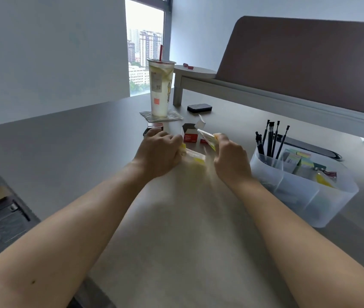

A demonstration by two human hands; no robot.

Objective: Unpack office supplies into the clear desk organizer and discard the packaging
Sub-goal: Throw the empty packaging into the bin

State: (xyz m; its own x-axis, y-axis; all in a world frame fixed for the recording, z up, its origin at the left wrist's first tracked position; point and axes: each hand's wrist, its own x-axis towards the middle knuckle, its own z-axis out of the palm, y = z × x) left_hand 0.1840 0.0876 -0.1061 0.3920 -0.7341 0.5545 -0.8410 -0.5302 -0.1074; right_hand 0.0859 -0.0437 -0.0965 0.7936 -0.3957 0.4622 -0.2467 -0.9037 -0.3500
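Both hands working at frame centre, above desk.
Left hand curling fingers round one end of clear yellow-trimmed packet; right hand pinching other end, pulling it apart.
Packet blurring; contents unreadable.
Risk: wrapper giving way suddenly, contents scattering over desk.
Risk: elbow swinging right, knocking clear organizer, centre right, holding black pens.
Opened red box sitting just behind hands, tall drink cup further back: jerk possibly toppling either.
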